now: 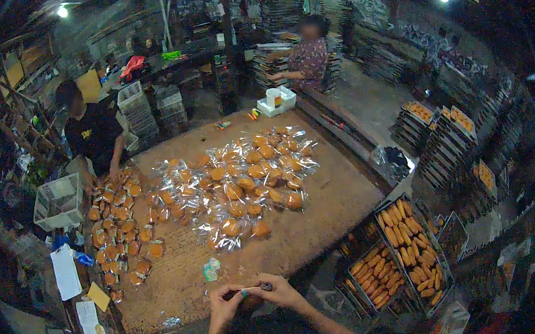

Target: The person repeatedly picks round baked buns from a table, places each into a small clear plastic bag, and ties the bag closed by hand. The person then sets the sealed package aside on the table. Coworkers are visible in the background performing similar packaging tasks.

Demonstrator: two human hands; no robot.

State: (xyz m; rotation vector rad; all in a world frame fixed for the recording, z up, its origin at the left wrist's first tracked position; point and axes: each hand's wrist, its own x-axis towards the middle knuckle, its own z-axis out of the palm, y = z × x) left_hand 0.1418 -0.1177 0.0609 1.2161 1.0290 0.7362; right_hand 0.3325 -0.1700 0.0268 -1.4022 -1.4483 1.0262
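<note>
My left hand and my right hand meet at the table's near edge. Between their fingertips they pinch a thin pale strip with a bit of green by it. Something brown and rounded shows below the fingers, perhaps a bun; its outline is mostly hidden. A small dark thing sits at my right fingers. Just beyond my hands lies a small pile of green-and-white labels. Farther up the wooden table are many round buns in clear plastic bags.
Packed buns cover the left side, where a co-worker handles them beside a white plastic crate. Trays of long bread stand at right. Another person is by stacked trays. Papers hang at the left edge.
</note>
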